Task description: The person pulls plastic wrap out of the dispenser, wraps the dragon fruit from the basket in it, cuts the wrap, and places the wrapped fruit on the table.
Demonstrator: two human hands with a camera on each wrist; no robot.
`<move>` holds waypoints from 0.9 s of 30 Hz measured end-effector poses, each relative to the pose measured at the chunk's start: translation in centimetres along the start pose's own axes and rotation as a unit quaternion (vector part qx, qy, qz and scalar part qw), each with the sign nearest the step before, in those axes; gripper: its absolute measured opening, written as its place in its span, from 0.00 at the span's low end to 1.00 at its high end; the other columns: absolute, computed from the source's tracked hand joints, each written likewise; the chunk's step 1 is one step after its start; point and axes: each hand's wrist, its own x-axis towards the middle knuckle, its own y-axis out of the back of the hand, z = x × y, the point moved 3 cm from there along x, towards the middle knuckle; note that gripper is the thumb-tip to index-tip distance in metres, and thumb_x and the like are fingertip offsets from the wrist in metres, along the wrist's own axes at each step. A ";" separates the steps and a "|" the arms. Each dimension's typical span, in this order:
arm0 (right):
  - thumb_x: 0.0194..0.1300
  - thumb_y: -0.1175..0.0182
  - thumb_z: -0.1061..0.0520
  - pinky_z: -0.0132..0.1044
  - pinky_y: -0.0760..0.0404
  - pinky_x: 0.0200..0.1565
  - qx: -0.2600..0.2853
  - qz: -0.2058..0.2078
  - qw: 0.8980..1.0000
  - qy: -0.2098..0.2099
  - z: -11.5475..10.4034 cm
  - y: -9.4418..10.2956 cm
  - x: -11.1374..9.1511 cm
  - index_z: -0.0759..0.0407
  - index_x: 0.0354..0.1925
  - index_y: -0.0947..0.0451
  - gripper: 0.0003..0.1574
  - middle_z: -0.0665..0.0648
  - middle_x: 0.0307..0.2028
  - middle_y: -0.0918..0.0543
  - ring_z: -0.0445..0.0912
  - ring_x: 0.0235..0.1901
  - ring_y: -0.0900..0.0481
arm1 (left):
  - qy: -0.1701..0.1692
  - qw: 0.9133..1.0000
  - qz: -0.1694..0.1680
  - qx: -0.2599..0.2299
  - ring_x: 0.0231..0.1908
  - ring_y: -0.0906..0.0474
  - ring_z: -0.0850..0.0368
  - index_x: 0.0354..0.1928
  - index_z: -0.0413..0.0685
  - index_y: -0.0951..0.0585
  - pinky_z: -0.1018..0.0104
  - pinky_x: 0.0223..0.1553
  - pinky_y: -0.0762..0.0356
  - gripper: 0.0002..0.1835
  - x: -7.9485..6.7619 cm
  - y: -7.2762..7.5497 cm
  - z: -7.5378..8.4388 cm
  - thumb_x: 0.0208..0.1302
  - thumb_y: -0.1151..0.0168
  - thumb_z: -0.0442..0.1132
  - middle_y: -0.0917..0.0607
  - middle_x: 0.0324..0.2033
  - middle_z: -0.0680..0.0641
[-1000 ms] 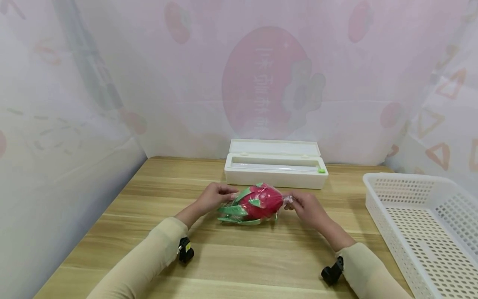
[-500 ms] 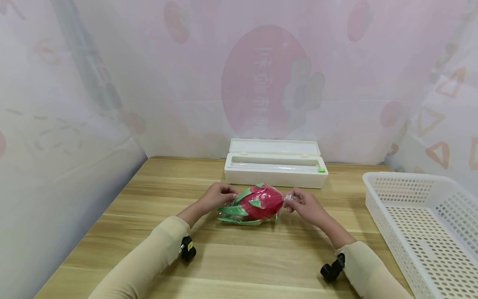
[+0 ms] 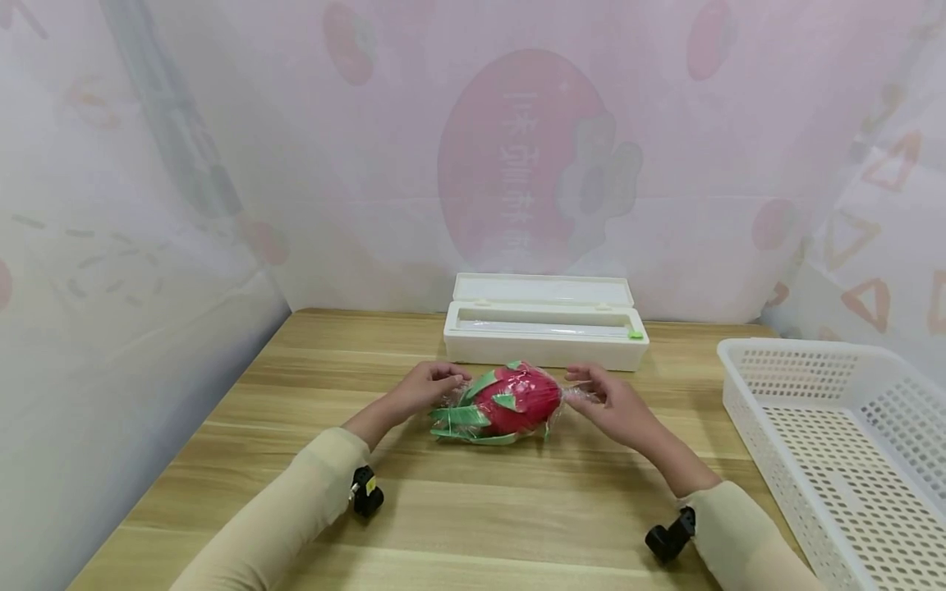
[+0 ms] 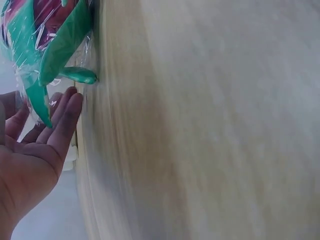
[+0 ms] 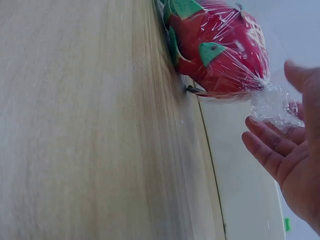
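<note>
A red toy dragon fruit (image 3: 521, 402) with green leaf tips lies on its side on the wooden table, wrapped in shiny cling film (image 5: 272, 102). At its leafy end, my left hand (image 4: 37, 160) pinches the film's edge between thumb and forefinger, the other fingers extended beside a leaf. The film is gathered into a crinkled tail at the right end. My right hand (image 3: 613, 406) is around that tail, its fingers straight and touching it from below in the right wrist view, the thumb lifted away.
Behind the fruit stands a white cling film dispenser (image 3: 547, 353), lid raised, with a green slider (image 3: 636, 335) at its right end. A white perforated basket (image 3: 761, 484) is at the right edge. Printed curtains (image 3: 355, 205) enclose the table's back and sides.
My right hand has loosened from its pinch on the film tail, and its fingers and thumb have spread apart. The tail has fanned out slightly. My left hand and the fruit stay nearly still.
</note>
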 end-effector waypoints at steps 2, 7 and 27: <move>0.70 0.41 0.51 0.48 0.20 0.50 -0.005 0.002 1.000 -0.006 0.2 -0.1 0.2 0.64 0.60 0.27 0.26 0.62 0.53 0.19 0.55 0.51 0.20 | 0.001 1.000 -0.006 0.006 0.40 0.20 0.56 0.49 0.41 0.16 0.64 0.39 0.20 0.13 0.1 -0.1 -0.1 0.73 0.46 0.40 0.16 0.41 0.46; 0.71 0.42 0.57 0.44 0.16 0.42 0.049 -0.021 0.998 -0.028 0.7 -0.5 0.5 0.72 0.58 0.27 0.24 0.67 0.50 0.18 0.55 0.45 0.17 | -0.004 1.000 -0.014 0.015 0.38 0.22 0.59 0.46 0.39 0.15 0.66 0.39 0.22 0.14 0.2 -0.3 -0.2 0.73 0.46 0.41 0.15 0.40 0.48; 0.65 0.37 0.61 0.43 0.17 0.45 0.221 -0.017 0.960 -0.172 1.5 -0.8 0.7 0.75 0.47 0.21 0.18 0.64 0.44 0.15 0.50 0.39 0.16 | 0.046 0.999 0.012 0.004 0.31 0.22 0.57 0.38 0.39 0.13 0.67 0.33 0.21 0.06 -0.2 -0.7 0.3 0.67 0.39 0.32 0.14 0.32 0.48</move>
